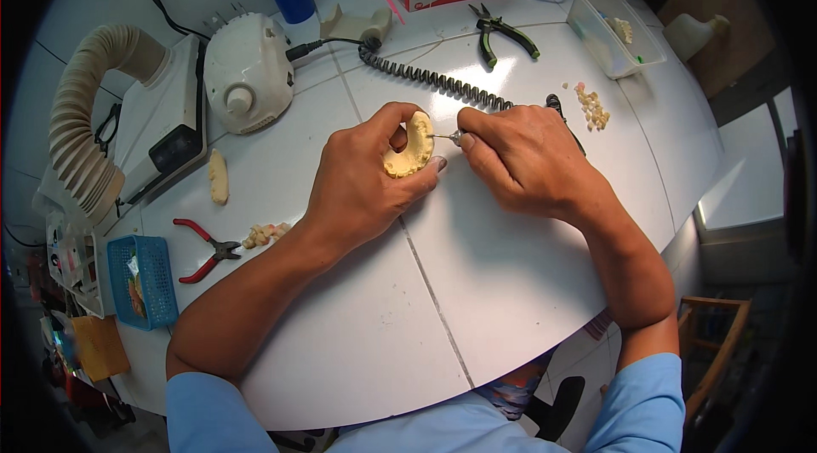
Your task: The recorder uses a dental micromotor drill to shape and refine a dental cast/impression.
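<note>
My left hand point(366, 172) grips a pale yellow, horseshoe-shaped dental cast point(414, 149) between thumb and fingers, above the white table. In my right hand point(532, 155) is a rotary handpiece, mostly hidden by the fingers. Its thin metal bur point(441, 137) reaches left to the cast's right side and seems to touch it. From behind the right hand a black coiled cord point(434, 78) runs back to a white control unit point(248, 74) with a round knob.
Green-handled pliers point(498, 31) lie behind my hands, red-handled cutters point(204, 250) by my left forearm. Small tooth-like pieces point(593, 110) lie at right, near a clear plastic tub point(608, 36). A ribbed hose point(81, 125) and blue basket point(140, 283) stand at left.
</note>
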`<state>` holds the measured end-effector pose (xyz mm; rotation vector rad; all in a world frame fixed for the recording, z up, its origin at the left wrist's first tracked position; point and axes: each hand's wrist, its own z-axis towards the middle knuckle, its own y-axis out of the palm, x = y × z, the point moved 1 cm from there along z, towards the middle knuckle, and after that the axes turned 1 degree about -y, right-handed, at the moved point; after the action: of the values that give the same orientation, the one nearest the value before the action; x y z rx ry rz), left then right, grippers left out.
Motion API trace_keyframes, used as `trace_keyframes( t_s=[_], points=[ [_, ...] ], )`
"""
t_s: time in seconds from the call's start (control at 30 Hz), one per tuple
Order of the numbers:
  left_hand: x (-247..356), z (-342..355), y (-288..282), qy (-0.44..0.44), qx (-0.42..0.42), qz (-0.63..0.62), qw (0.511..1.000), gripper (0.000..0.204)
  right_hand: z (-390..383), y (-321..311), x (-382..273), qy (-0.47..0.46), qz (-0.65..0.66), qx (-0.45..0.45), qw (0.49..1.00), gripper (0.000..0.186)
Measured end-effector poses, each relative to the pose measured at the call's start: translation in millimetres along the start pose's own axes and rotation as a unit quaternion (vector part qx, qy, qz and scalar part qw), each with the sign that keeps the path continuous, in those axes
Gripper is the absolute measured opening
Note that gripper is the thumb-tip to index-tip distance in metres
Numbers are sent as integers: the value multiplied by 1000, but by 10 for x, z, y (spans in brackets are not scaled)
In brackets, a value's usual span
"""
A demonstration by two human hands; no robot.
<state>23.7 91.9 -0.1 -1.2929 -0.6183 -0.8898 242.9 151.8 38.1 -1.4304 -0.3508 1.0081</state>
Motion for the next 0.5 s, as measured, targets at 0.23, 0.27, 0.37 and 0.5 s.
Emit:
trace_keyframes(
  t_s=[0.23, 0.27, 0.37, 0.5],
  points=[
    [20, 13, -8, -3, -6, 1, 1000, 45, 3, -15, 9, 19, -7, -6, 1000, 30],
    [17, 14, -8, 0, -3, -1, 1000, 45, 3, -9, 17, 20, -4, -1, 1000, 31],
    [16, -3, -7, -14, -12, -9, 1000, 47, -34, -31, 24, 26, 6, 7, 1000, 29],
    [-69, -3, 0, 57, 21, 37, 997, 57, -12, -28, 99, 28, 10, 16, 999, 26]
  ],
)
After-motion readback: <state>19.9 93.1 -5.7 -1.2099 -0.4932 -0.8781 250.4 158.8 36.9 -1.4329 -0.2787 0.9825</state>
